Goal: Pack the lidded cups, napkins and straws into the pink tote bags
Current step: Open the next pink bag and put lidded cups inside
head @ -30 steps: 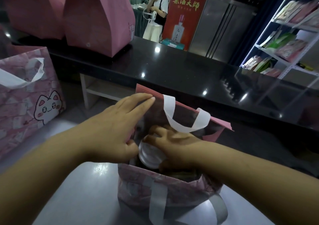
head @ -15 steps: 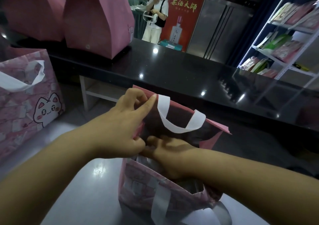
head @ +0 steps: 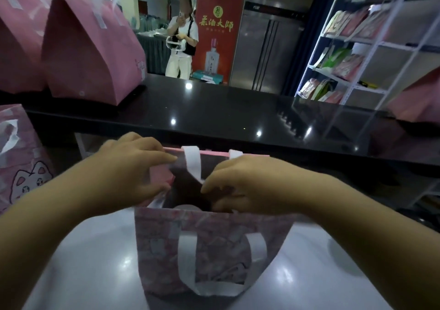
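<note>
Your pink tote bag (head: 209,245) stood upright and open on the white table (head: 95,262).
Its patterned side faced you, with the white handle hanging down. A lidded cup (head: 187,207) showed its pale lid just inside the near rim. A cat-print tote (head: 21,167) stood to the left, and closed pink bags (head: 88,55) sat on the black counter (head: 226,112).

A tote bag (head: 209,250) stands at the middle of the near worktop (head: 95,274), with a lidded cup (head: 185,207) down inside it. The left grip (head: 133,167) holds the bag's 9 o'clock edge; the right grip (head: 250,186) sits at its 3 o'clock edge. A second tote bag (head: 21,162) stands at 9 o'clock. Behind runs a raised worktop (head: 214,117), carrying two folded bags (head: 90,55) at 10 o'clock. Beyond it, a person (head: 182,43) stands at 12 o'clock beside a banner (head: 217,33), and a shelf rack (head: 371,47) is at 2 o'clock.
</note>
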Tool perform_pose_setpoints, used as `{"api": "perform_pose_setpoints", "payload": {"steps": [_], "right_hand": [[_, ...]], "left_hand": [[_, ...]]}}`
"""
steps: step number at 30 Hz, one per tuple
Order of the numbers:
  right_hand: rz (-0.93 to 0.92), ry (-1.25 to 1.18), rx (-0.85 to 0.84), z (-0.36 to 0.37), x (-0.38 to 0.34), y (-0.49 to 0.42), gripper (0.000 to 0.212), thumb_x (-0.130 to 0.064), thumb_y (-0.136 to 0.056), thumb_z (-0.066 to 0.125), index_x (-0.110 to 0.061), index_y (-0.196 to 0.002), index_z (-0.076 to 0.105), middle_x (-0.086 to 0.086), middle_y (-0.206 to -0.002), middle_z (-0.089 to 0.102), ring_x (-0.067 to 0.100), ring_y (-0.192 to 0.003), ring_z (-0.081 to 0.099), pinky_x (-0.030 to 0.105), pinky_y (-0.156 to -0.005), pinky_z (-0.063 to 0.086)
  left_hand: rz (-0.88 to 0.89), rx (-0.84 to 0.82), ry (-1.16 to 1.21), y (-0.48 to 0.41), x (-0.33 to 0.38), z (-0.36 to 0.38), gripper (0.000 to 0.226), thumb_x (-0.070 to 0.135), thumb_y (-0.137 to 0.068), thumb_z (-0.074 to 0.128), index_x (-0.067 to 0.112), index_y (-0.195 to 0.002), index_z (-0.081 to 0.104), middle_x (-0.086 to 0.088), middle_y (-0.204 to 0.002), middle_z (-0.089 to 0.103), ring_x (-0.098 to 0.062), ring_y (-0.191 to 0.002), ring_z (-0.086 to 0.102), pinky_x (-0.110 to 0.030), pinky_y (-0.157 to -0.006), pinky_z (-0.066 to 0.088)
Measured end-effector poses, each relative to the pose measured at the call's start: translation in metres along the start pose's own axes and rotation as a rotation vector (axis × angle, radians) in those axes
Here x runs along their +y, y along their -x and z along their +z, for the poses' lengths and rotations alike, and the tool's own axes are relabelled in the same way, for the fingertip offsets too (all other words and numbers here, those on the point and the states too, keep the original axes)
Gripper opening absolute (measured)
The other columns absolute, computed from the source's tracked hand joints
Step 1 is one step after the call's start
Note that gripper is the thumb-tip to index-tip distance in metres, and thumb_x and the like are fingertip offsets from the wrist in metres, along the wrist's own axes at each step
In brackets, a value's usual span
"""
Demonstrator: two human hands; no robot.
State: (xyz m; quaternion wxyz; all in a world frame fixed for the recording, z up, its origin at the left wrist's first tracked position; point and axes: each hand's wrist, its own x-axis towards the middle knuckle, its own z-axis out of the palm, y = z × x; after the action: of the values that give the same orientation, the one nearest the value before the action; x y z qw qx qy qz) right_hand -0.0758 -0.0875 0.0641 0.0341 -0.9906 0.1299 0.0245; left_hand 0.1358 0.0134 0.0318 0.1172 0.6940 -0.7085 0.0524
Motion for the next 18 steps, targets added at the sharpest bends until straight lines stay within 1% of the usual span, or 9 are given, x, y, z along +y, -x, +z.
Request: {"api": "perform_pose_setpoints", "payload": {"steps": [3, 5, 7, 10, 14, 16, 18], "right_hand": [[0.031, -0.021, 0.132, -0.015, 0.009, 0.030, 0.029, -0.031, -0.087, 0.063, -0.029, -0.115, 0.061, -0.012, -0.110, 0.062, 0.005, -0.093, 0.057, 0.028, -0.079, 0.051], [0.055, -0.039, 0.206, -0.022, 0.020, 0.052, 0.029, -0.032, -0.086, 0.064, -0.029, -0.115, 0.061, -0.012, -0.107, 0.062, 0.005, -0.090, 0.058, 0.031, -0.078, 0.053], [0.079, -0.052, 0.259, -0.023, 0.034, 0.077, 0.031, -0.032, -0.086, 0.064, -0.027, -0.116, 0.061, -0.010, -0.104, 0.063, 0.007, -0.089, 0.059, 0.033, -0.077, 0.052], [0.117, -0.087, 0.304, -0.016, 0.061, 0.119, 0.032, -0.034, -0.086, 0.065, -0.026, -0.116, 0.061, -0.010, -0.103, 0.064, 0.004, -0.090, 0.059, 0.030, -0.078, 0.052], [0.222, -0.099, 0.242, 0.008, 0.103, 0.174, 0.036, -0.045, -0.085, 0.062, -0.034, -0.119, 0.057, -0.017, -0.106, 0.062, 0.000, -0.094, 0.056, 0.027, -0.083, 0.050], [0.300, -0.073, 0.180, 0.024, 0.127, 0.201, 0.037, -0.049, -0.085, 0.060, -0.038, -0.120, 0.054, -0.019, -0.107, 0.060, 0.000, -0.097, 0.055, 0.028, -0.084, 0.049], [0.379, -0.039, 0.096, 0.039, 0.151, 0.225, 0.040, -0.052, -0.085, 0.058, -0.040, -0.122, 0.050, -0.020, -0.111, 0.057, 0.001, -0.099, 0.052, 0.028, -0.084, 0.048]], "left_hand": [[0.056, 0.094, -0.002, -0.006, 0.014, -0.010, 0.049, 0.063, -0.071, 0.047, 0.042, -0.113, 0.058, 0.023, -0.102, 0.049, -0.005, -0.095, 0.040, -0.035, -0.083, 0.043], [0.126, 0.174, 0.013, -0.011, 0.033, -0.016, 0.045, 0.062, -0.075, 0.046, 0.035, -0.105, 0.064, 0.016, -0.096, 0.058, -0.010, -0.087, 0.049, -0.040, -0.074, 0.050], [0.178, 0.228, 0.026, -0.018, 0.059, -0.020, 0.036, 0.057, -0.080, 0.053, 0.032, -0.101, 0.066, 0.013, -0.094, 0.061, -0.014, -0.084, 0.054, -0.043, -0.069, 0.052], [0.232, 0.260, 0.080, -0.032, 0.111, -0.015, 0.037, 0.053, -0.076, 0.049, 0.030, -0.098, 0.068, 0.013, -0.093, 0.061, -0.015, -0.082, 0.056, -0.042, -0.067, 0.052], [0.291, 0.214, 0.117, -0.053, 0.189, 0.004, 0.032, 0.049, -0.077, 0.053, 0.027, -0.096, 0.068, 0.009, -0.092, 0.063, -0.012, -0.083, 0.058, -0.035, -0.067, 0.052], [0.330, 0.188, 0.098, -0.066, 0.222, 0.021, 0.032, 0.045, -0.075, 0.056, 0.026, -0.097, 0.068, 0.007, -0.092, 0.065, -0.013, -0.081, 0.059, -0.032, -0.066, 0.052], [0.374, 0.150, 0.069, -0.079, 0.250, 0.044, 0.031, 0.045, -0.079, 0.057, 0.026, -0.100, 0.067, 0.006, -0.094, 0.065, -0.015, -0.082, 0.059, -0.033, -0.066, 0.052]]}}
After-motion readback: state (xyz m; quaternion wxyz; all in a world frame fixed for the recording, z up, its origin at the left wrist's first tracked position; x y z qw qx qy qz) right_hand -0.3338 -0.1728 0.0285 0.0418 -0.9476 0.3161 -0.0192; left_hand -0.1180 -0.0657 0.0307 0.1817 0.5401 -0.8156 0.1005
